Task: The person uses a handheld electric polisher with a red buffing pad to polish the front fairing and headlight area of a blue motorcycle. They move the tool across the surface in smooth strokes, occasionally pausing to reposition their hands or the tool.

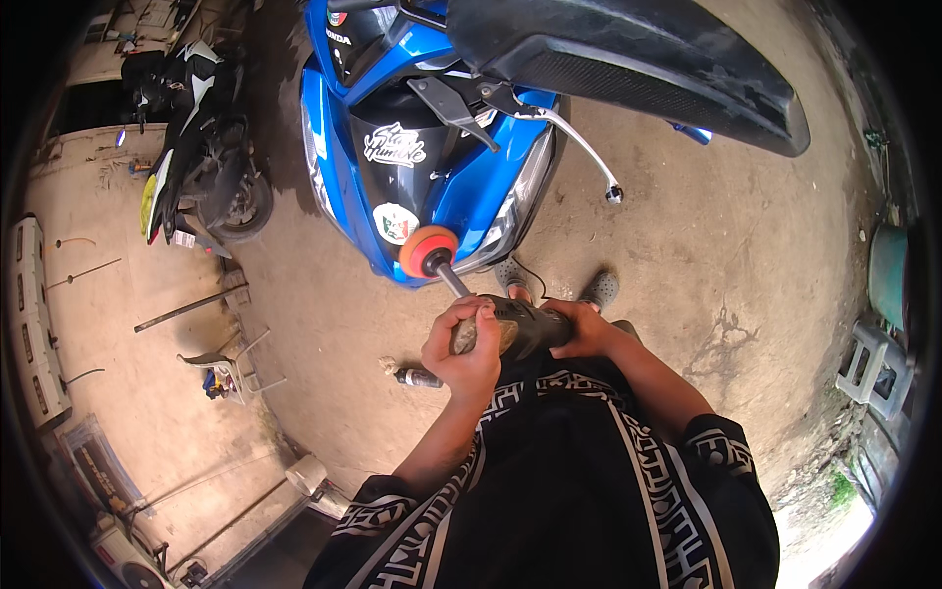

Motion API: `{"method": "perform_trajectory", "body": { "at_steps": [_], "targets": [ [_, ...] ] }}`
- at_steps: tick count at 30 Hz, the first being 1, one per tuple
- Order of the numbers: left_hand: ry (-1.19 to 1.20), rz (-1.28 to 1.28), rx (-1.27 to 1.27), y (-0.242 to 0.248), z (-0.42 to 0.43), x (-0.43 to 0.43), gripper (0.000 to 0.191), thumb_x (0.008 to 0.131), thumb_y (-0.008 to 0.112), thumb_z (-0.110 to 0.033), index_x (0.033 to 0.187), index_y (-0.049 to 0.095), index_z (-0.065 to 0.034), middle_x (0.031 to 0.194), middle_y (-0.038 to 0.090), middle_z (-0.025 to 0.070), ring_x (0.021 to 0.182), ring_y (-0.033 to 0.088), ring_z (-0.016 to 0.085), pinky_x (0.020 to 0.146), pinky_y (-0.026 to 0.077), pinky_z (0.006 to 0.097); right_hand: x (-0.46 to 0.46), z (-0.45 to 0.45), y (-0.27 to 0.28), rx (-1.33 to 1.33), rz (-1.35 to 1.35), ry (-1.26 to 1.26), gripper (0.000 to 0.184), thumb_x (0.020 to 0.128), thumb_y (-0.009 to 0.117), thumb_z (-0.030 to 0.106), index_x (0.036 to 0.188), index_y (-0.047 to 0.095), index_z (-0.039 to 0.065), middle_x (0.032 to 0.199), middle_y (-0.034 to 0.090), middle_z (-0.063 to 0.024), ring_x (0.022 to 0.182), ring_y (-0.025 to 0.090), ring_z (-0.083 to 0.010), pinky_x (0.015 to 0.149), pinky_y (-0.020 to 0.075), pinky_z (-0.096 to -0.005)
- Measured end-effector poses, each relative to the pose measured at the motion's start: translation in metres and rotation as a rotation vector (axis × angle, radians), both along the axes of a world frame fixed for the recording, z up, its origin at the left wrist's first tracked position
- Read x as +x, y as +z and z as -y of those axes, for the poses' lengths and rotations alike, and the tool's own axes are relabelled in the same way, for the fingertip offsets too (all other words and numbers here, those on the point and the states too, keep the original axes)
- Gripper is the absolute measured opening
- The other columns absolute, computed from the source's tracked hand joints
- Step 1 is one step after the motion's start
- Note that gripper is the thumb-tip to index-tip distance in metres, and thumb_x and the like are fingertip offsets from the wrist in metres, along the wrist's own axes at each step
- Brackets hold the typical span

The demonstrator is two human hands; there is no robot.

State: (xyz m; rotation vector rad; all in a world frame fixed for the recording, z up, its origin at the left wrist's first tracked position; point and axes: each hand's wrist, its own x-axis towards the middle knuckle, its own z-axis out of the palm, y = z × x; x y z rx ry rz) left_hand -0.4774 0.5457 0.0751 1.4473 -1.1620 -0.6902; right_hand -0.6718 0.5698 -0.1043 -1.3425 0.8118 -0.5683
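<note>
A corded power polisher (pixel 526 324) with a long metal shaft is in both my hands. My left hand (pixel 465 342) grips its front part, just behind the shaft. My right hand (pixel 585 327) is wrapped around the rear of the body. At the shaft's end, an orange and red foam polishing pad (pixel 428 252) is against, or very close to, the lower front panel of a blue and black Honda scooter (pixel 471 184); contact cannot be told exactly. Beside the pad is a round sticker (pixel 396 223), with white lettering (pixel 395 144) above it. A brake lever (pixel 581 143) sticks out on the right.
A dark bottle (pixel 418 377) stands or lies on the concrete floor near my left forearm. Another motorcycle (pixel 199 154) is parked at the left, with a chair (pixel 228 372) below it. A grey plastic stool (pixel 874 370) and a green container (pixel 888 276) are at the right edge.
</note>
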Motion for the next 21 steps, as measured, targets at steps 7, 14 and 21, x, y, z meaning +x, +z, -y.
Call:
{"method": "perform_trajectory", "body": {
  "at_steps": [7, 14, 21],
  "targets": [
    [0.043, 0.004, 0.052, -0.002, -0.012, 0.014, 0.005, 0.097, 0.070, 0.003, 0.099, 0.066, 0.0038, 0.100, 0.078, 0.0175, 0.095, 0.074, 0.021, 0.094, 0.058, 0.0365, 0.010, -0.004, -0.004, -0.023, -0.026, 0.047, 0.072, 0.067, 0.091, 0.014, 0.133, 0.063, 0.008, 0.119, 0.074, -0.0127, 0.114, 0.072, -0.0273, 0.102, 0.0544, -0.0394],
    [0.132, -0.022, 0.081, -0.011, -0.023, 0.028, 0.005, 0.100, 0.069, 0.001, 0.100, 0.065, 0.0038, 0.098, 0.078, 0.0167, 0.097, 0.074, 0.020, 0.097, 0.057, 0.0365, 0.017, -0.008, -0.004, -0.036, -0.122, 0.122, 0.081, 0.066, 0.092, 0.021, 0.139, 0.059, 0.009, 0.122, 0.074, -0.0181, 0.118, 0.071, -0.0363, 0.105, 0.0550, -0.0428],
    [0.184, -0.096, 0.151, -0.011, -0.029, 0.031, 0.005, 0.101, 0.069, 0.000, 0.099, 0.065, 0.0041, 0.098, 0.078, 0.0156, 0.096, 0.073, 0.019, 0.095, 0.057, 0.0349, 0.018, -0.019, 0.003, 0.009, -0.181, 0.144, 0.083, 0.066, 0.091, 0.021, 0.142, 0.059, 0.007, 0.122, 0.074, -0.0209, 0.117, 0.071, -0.0364, 0.104, 0.0555, -0.0422]
  ]
}}
